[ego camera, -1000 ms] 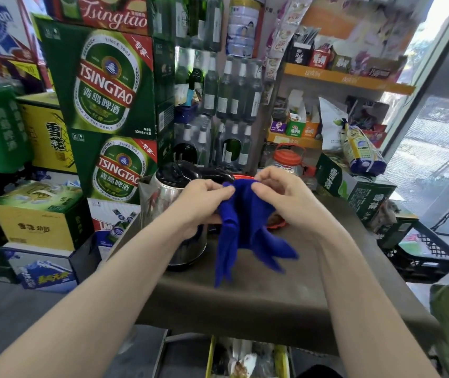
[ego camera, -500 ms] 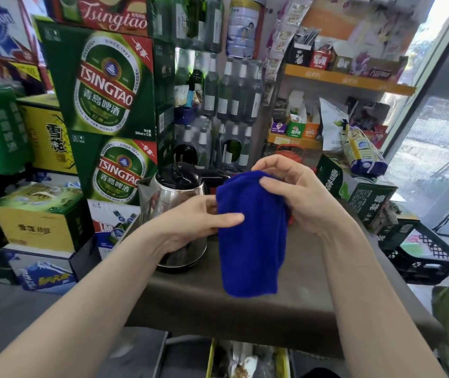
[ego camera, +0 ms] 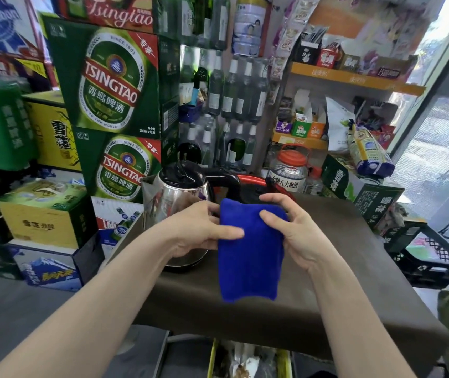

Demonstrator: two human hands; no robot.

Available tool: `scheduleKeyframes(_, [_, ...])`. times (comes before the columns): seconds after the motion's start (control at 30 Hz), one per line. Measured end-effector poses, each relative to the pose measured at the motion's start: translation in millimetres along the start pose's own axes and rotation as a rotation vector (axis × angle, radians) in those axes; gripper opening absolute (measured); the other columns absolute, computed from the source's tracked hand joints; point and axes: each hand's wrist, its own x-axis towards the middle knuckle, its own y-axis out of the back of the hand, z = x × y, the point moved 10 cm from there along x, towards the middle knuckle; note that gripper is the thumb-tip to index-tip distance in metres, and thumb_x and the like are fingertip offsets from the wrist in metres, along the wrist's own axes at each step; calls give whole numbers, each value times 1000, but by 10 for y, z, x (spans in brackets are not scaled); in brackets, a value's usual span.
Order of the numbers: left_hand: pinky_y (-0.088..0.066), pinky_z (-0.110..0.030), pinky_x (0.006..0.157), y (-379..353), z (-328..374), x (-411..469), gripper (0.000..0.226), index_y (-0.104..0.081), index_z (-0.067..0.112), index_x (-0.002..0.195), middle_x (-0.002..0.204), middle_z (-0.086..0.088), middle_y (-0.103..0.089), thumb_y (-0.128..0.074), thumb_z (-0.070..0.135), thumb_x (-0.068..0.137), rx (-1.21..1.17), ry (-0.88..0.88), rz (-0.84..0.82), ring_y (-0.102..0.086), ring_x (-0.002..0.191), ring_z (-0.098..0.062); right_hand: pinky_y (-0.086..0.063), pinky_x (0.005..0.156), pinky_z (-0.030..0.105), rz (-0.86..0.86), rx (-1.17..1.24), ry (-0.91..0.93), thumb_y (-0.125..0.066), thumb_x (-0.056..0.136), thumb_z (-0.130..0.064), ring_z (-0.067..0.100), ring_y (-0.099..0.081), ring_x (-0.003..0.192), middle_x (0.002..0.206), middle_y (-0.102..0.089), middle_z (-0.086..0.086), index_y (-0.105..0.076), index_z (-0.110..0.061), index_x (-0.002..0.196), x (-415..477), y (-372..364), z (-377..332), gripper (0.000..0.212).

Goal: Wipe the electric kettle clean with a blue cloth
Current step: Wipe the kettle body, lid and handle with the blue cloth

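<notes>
Behind the brown table [ego camera: 354, 268] were stacked beer boxes [ego camera: 114, 83]. The electric kettle [ego camera: 174, 197] sat on the table, and the blue cloth [ego camera: 250, 257] hung folded just in front of it. The left hand [ego camera: 198, 230] pinched one edge and the right hand [ego camera: 297, 236] gripped the other (fingers half spread). Looked to me like wiping hadn't started yet.

Stacked beer cartons [ego camera: 114, 83], shelved bottles [ego camera: 231, 85]
</notes>
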Motion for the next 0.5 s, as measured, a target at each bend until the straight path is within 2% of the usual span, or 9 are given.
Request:
scheduleKeyframes(0.07, [-56, -38, 87, 37, 43, -18, 94, -29, 23, 145, 124, -8, -59, -83, 6, 69, 229, -45, 35, -67, 103, -23, -59, 78, 33, 35, -123, 68, -62, 96, -14, 21, -68, 97, 113, -69, 10, -69, -22, 109, 15, 46, -106, 17])
scheduleKeyframes(0.1, [-55, -40, 90, 57, 106, -24, 93, -32, 27, 144, 124, -5, -58, -84, 9, 69, 366, -105, 82, -66, 101, -20, -58, 81, 33, -24, -204, 90, -65, 95, -21, 19, -68, 101, 115, -69, 5, -70, -25, 111, 14, -1, -138, 17])
scheduleKeyframes(0.13, [-55, -39, 90, 81, 184, -25, 81, -44, 29, 138, 120, -1, -59, -83, 14, 70, 514, -188, 148, -65, 97, -16, -58, 84, 31, -119, -339, 84, -71, 90, -29, 17, -67, 104, 118, -67, 1, -68, -31, 116, -1, -80, -131, 25])
scheduleKeyframes(0.2, [-52, -33, 87, 110, 363, -92, 36, -67, 32, 111, 100, 12, -63, -77, 26, 77, 775, -355, 302, -61, 91, -9, -53, 89, 27, -262, -782, 35, -84, 74, -46, 15, -61, 112, 126, -57, -4, -64, -41, 119, -14, -171, 18, 49])
scheduleKeyframes(0.27, [-46, -31, 83, 104, 465, -186, 11, -71, 34, 95, 85, 18, -60, -68, 35, 85, 937, -451, 418, -53, 93, -10, -46, 94, 27, -201, -1056, 67, -83, 72, -48, 16, -47, 123, 132, -47, -3, -70, -39, 111, 29, -125, 66, 42])
scheduleKeyframes(0.33, [-38, -29, 80, 120, 518, -253, 15, -70, 33, 96, 84, 16, -60, -62, 42, 88, 1019, -511, 517, -44, 97, -10, -45, 100, 39, -130, -993, 87, -79, 79, -46, 17, -41, 130, 139, -46, -5, -75, -32, 99, 54, -72, 59, 25])
scheduleKeyframes(0.37, [-36, -28, 78, 146, 551, -293, 18, -69, 31, 98, 85, 15, -60, -62, 44, 87, 1031, -552, 566, -41, 97, -10, -49, 97, 42, -118, -858, 45, -78, 81, -42, 15, -50, 124, 136, -54, -6, -76, -26, 95, 60, -34, 75, 21])
scheduleKeyframes(0.43, [-40, -27, 83, 209, 665, -402, 31, -68, 25, 108, 98, 11, -65, -68, 44, 83, 1108, -671, 681, -42, 102, -13, -54, 77, 37, -28, -552, -36, -77, 84, -28, 16, -68, 89, 99, -73, -5, -71, -13, 89, 74, 65, 87, 16])
scheduleKeyframes(0.5, [-43, -33, 99, 304, 741, -416, 59, -60, 17, 127, 122, 0, -62, -75, 42, 76, 1268, -707, 778, -46, 118, -21, -45, 63, 28, 235, -513, 88, -72, 85, -20, 18, -60, 67, 71, -66, -1, -61, -8, 81, 101, 236, -145, 16])
